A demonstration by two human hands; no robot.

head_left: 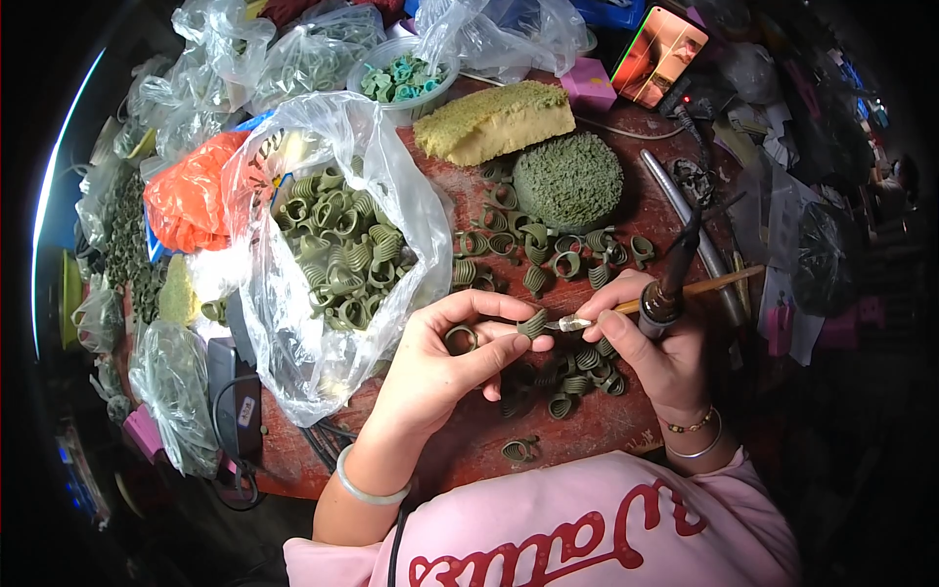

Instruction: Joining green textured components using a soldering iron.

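"What's biggest from where you're standing?"

"The worn red desk (616, 430). Its near edge curves along the person's pink shirt (577, 474), with a mostly bare strip just inside it."

"And that open plastic bag (293, 367)?"

"It crowds the left side, heaped with green pieces. Its right edge comes close to the left hand (430, 377), so there's little room that way."

"How are the hands set?"

"The left reaches in from the near left, fingers curled, thumb bent toward them, the grip nearly closed. The right hand (655, 367) comes from the near right, its grip pinched tight, pen fashion."

"Pinched on what?"

"A wooden-handled tool (709, 283), handle slanting far right, metal tip pointing left. A dark corded handle (665, 301) stands there too; I can't tell whether it's held."

"Beyond them?"

"A yellow-green sponge (494, 122), then a round green block (569, 183) nearer and to its right, loose pieces around it."

"And the smallest?"

"A ribbed green piece (532, 325), gripped between left thumb and fingers over the middle. The tip is right beside it; touching or not, I can't tell."
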